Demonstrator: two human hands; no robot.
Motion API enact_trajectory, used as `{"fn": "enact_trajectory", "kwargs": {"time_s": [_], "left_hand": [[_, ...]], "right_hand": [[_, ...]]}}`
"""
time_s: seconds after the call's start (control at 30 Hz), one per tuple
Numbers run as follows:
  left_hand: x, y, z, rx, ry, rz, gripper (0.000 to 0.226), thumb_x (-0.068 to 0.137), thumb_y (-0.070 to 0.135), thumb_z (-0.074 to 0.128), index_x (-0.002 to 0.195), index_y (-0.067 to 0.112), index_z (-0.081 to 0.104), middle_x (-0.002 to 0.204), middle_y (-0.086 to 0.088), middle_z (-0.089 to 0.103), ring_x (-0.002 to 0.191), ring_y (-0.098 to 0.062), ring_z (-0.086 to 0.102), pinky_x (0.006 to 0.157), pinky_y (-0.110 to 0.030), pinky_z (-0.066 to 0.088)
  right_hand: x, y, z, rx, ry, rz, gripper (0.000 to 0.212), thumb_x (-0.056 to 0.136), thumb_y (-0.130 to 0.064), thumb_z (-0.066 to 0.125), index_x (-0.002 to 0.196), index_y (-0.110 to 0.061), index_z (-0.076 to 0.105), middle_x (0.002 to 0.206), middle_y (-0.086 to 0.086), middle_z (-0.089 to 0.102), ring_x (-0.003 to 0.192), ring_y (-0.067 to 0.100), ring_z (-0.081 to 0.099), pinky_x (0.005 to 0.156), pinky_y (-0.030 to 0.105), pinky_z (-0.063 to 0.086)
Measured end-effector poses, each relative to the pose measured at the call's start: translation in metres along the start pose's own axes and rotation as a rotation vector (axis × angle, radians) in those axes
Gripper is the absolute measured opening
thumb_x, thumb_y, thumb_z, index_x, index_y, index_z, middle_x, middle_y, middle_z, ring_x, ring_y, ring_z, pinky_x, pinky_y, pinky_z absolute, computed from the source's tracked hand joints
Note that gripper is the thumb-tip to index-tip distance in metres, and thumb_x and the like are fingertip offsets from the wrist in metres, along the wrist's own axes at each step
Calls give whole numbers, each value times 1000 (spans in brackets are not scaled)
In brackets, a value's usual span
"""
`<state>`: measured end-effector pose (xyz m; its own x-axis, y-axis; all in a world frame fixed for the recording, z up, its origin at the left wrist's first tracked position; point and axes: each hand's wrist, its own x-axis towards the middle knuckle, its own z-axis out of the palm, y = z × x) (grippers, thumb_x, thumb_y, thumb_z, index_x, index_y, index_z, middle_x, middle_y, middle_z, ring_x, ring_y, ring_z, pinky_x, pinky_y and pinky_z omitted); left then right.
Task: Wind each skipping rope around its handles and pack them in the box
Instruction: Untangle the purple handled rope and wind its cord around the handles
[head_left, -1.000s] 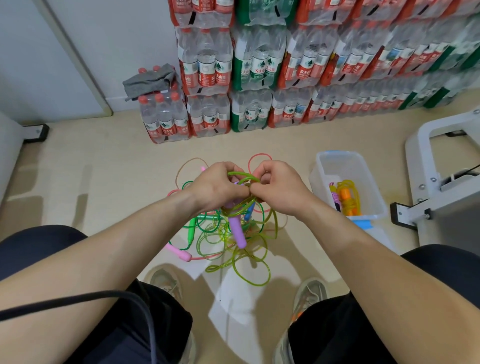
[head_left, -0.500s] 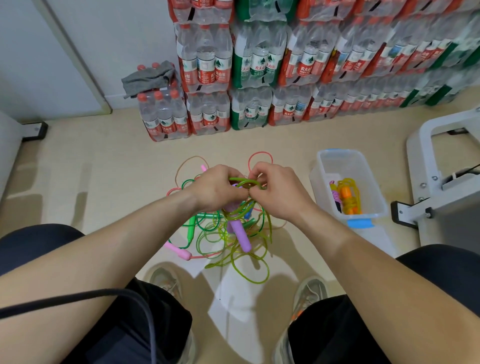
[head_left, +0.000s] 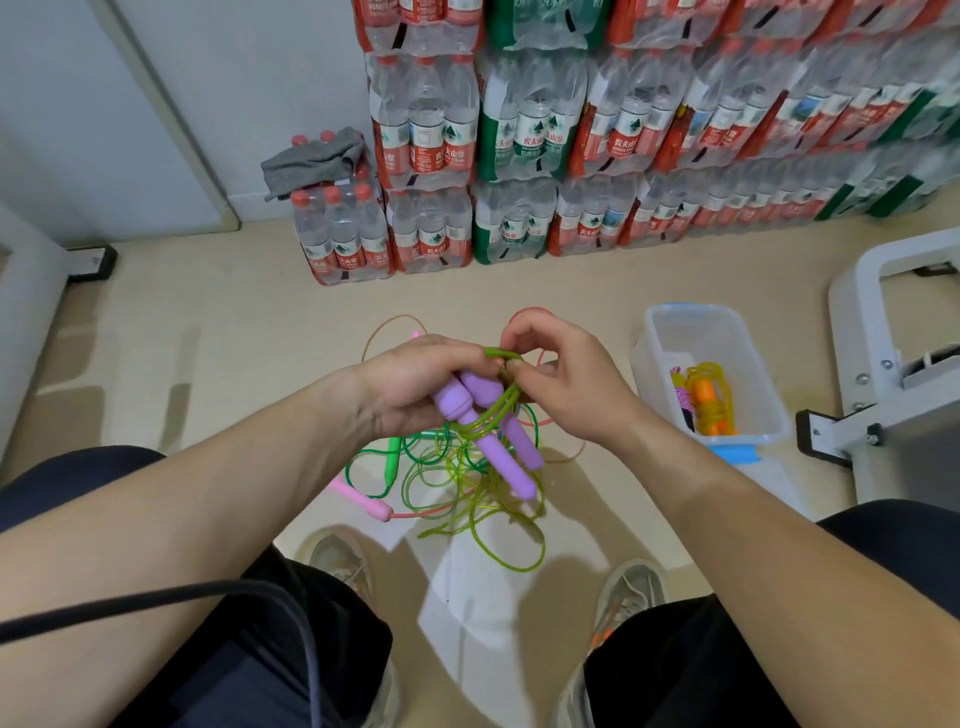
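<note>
Up above the floor, the left hand (head_left: 415, 387) grips two purple handles (head_left: 501, 447) side by side, fingers curled round them, while the right hand (head_left: 563, 387) pinches a loop of yellow-green rope (head_left: 500, 354) at their upper ends. The slack hangs into a tangle of other ropes (head_left: 415, 467) on the floor. To the right stands the clear box (head_left: 696, 316), holding an orange rope (head_left: 709, 402).
</note>
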<state>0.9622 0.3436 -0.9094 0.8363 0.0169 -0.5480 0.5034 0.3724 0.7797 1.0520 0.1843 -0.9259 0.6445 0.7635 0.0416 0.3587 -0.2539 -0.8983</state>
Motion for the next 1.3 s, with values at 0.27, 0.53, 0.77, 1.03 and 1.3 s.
{"fn": "enact_trajectory", "kwargs": {"time_s": [0.27, 0.53, 0.77, 1.03, 1.3], "left_hand": [[0, -3, 4, 161, 97, 73, 13, 92, 0, 55, 81, 1, 61, 76, -15, 58, 63, -20, 55, 59, -25, 47], [7, -10, 11, 409, 262, 199, 30, 88, 11, 61, 59, 9, 68, 61, -14, 64, 48, -20, 52, 49, -20, 36], [12, -10, 10, 265, 314, 203, 7, 83, 11, 69, 79, 6, 70, 62, -9, 65, 57, -19, 58, 55, -23, 44], [12, -14, 10, 80, 273, 130, 2, 88, 5, 65, 88, 6, 67, 70, -12, 64, 61, -22, 60, 61, -26, 51], [12, -11, 10, 95, 248, 38, 21, 85, 5, 64, 64, 7, 68, 74, -18, 63, 63, -26, 58, 66, -31, 49]], "right_hand": [[-4, 0, 0, -78, 111, 43, 23, 88, -8, 65, 86, -31, 67, 84, -6, 72, 68, 7, 71, 65, 27, 55], [1, 2, 2, -41, 209, 147, 19, 88, -7, 69, 91, -25, 71, 79, -10, 71, 61, -1, 64, 64, 23, 54], [5, 4, 3, 52, 203, 211, 23, 87, -5, 69, 86, -28, 70, 78, -5, 72, 69, 6, 68, 72, 35, 59], [4, -3, -2, 278, 118, 371, 14, 93, -1, 65, 94, -14, 69, 80, 5, 71, 66, 18, 67, 58, 31, 55], [4, -6, -13, 362, 54, 459, 14, 91, 3, 65, 94, -11, 62, 81, 15, 69, 58, 22, 60, 51, 29, 53]]}}
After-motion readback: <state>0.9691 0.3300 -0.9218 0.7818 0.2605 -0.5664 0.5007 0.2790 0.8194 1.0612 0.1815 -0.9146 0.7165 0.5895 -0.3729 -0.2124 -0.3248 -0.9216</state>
